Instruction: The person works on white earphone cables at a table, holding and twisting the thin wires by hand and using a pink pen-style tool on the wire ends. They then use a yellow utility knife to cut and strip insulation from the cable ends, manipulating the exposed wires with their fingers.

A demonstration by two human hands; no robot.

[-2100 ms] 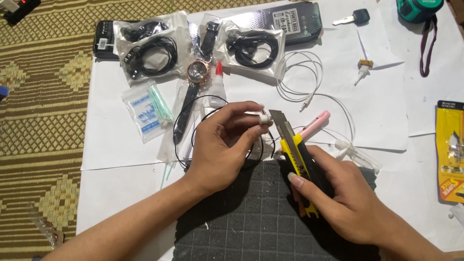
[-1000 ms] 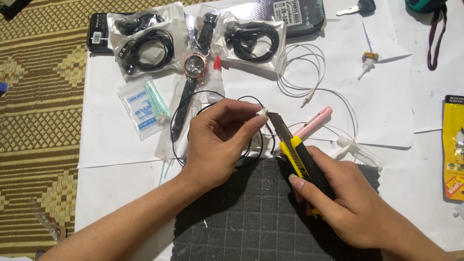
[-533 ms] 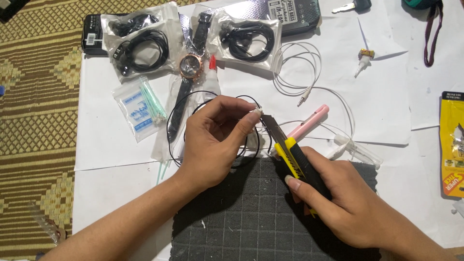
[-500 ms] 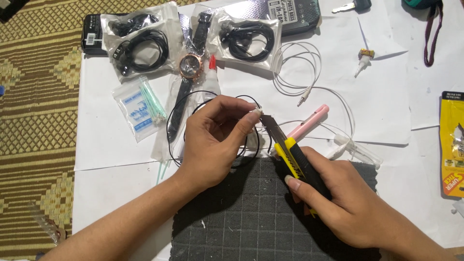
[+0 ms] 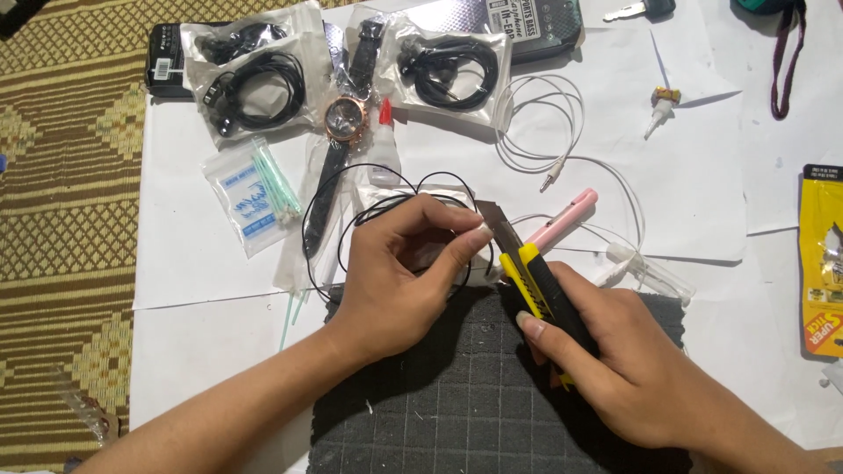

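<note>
Black wire (image 5: 351, 206) is the thing we are working on. It makes a big loop on the white paper (image 5: 193, 254) and runs in under our left hand (image 5: 399, 281). Our left fingertips (image 5: 470, 239) are pressed together, pinching a small bit of it at the top edge of the dark cutting mat (image 5: 457, 395). We cannot see that bit well, because the fingers cover it.

Our right hand (image 5: 632, 369) is wrapped tight around a yellow and black cutter knife (image 5: 536, 285). Its blade (image 5: 496, 226) is out, and the tip sits right beside our left fingertips, just about touching them.

So how far are we? We think the cut is just starting or about to start. We see no loose cut piece on the mat, so the cutting does not look done.

Other things lie around us. 2 clear bags with black earphones (image 5: 443, 70) sit at the top. A wrist watch (image 5: 342, 123) lies between them, with a small glue tube (image 5: 384, 140) just beside it. A bag of cotton swabs (image 5: 255, 197) is on the left. A white earphone wire (image 5: 544, 123) and a pink pen (image 5: 566, 215) lie behind the knife.
</note>
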